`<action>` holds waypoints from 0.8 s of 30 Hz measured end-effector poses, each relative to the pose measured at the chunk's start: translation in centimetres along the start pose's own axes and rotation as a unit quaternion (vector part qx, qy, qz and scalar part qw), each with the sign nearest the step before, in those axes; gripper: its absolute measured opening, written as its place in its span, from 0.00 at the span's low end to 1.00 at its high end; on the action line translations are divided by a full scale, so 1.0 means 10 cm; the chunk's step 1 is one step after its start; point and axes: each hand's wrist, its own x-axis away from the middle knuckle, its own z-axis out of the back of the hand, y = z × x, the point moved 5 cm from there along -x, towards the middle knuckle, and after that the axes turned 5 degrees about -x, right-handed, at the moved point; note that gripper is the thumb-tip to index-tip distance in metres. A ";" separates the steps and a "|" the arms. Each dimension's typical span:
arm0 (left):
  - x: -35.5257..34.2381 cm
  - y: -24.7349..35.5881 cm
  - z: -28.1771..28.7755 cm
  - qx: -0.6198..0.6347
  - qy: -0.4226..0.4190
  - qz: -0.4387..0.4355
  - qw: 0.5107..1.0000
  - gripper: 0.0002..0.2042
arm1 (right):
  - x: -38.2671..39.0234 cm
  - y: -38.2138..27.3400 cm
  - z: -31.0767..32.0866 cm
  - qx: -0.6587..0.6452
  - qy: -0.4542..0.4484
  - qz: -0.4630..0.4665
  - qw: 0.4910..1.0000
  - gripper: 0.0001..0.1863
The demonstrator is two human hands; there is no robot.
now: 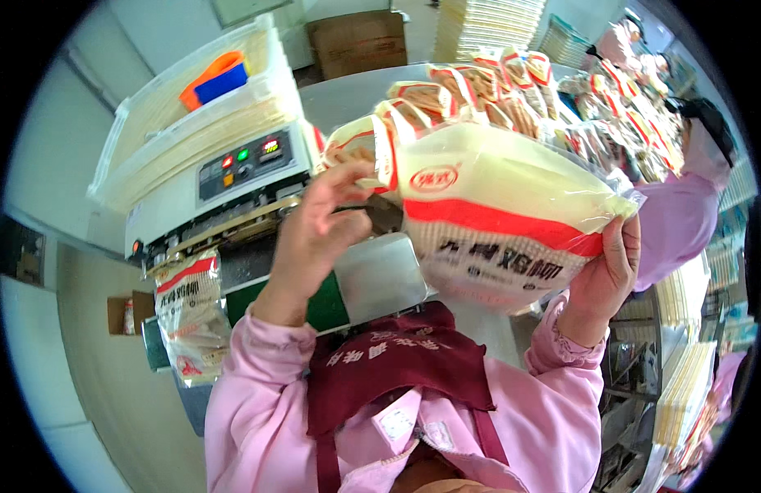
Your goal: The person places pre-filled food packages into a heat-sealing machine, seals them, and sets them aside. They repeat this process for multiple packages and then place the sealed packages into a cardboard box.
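Note:
A large plastic bag (495, 222), cream with a red band, hangs in front of me, tilted, with its filled lower part below the band. My right hand (615, 263) pinches its right upper corner, where the clear film is bunched. Near the bag's left edge, my left hand (323, 230) is raised with thumb and fingers curled but apart, and nothing shows between them. Its fingertips come close to a smaller-looking filled bag (360, 152) behind; whether they touch it I cannot tell. Left of my forearm, another filled bag (190, 316) lies on the green belt of a sealing machine (216, 185).
Many filled bags (479, 86) stand in rows on the table beyond. A translucent crate (274, 90) holding an orange and blue item (216, 78) sits behind the machine. A cardboard box (356, 43) and stacked trays (487, 29) stand farther back. Co-workers in pink (676, 214) are at right.

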 end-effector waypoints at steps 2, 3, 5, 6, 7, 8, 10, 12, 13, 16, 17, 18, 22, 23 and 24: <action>0.07 -0.07 -0.05 0.094 0.001 0.010 0.996 0.25 | 0.11 0.30 -0.14 -0.001 0.001 -0.057 0.998 0.14; 0.12 -0.10 -0.05 0.134 0.009 0.045 0.990 0.23 | 0.18 0.55 -0.10 0.000 0.024 -0.088 0.996 0.14; 0.23 -0.41 0.15 0.145 0.108 0.113 0.977 0.11 | 0.35 1.15 0.01 -0.048 0.087 -0.186 0.977 0.13; 0.26 -0.57 0.26 0.142 0.148 0.130 0.970 0.10 | 0.41 1.35 -0.05 -0.072 0.070 -0.213 0.972 0.13; 0.28 -0.78 0.38 0.140 0.185 0.146 0.962 0.09 | 0.45 1.58 -0.01 -0.082 0.038 -0.238 0.967 0.13; 0.26 -0.84 0.45 0.130 0.187 0.167 0.959 0.07 | 0.44 1.69 -0.05 -0.080 0.050 -0.269 0.959 0.12; 0.31 -0.95 0.43 0.197 0.227 0.191 0.934 0.07 | 0.43 1.78 -0.14 -0.086 0.056 -0.319 0.942 0.13; 0.33 -0.88 0.40 0.250 0.237 0.198 0.918 0.08 | 0.39 1.72 -0.32 -0.102 0.042 -0.356 0.928 0.13; 0.33 -0.92 0.45 0.256 0.222 0.200 0.919 0.07 | 0.37 1.77 -0.31 -0.085 0.034 -0.348 0.933 0.13; 0.33 -1.29 0.58 0.269 0.216 0.212 0.914 0.06 | 0.29 2.10 0.08 -0.013 0.025 -0.313 0.949 0.11; 0.36 -1.35 0.62 0.269 0.225 0.218 0.911 0.06 | 0.27 2.15 0.11 0.008 0.029 -0.297 0.954 0.10; 0.39 -1.42 0.63 0.267 0.250 0.233 0.901 0.06 | 0.25 2.20 0.14 0.028 0.033 -0.282 0.959 0.09; 0.46 -1.52 0.70 0.176 0.290 0.283 0.897 0.05 | 0.21 2.35 0.22 0.066 0.031 -0.263 0.962 0.05; 0.50 -1.62 0.75 0.161 0.288 0.296 0.896 0.05 | 0.21 2.40 0.22 0.078 0.029 -0.259 0.962 0.05; 0.52 -1.76 0.81 0.146 0.286 0.307 0.896 0.05 | 0.19 2.44 0.22 0.097 0.031 -0.239 0.966 0.04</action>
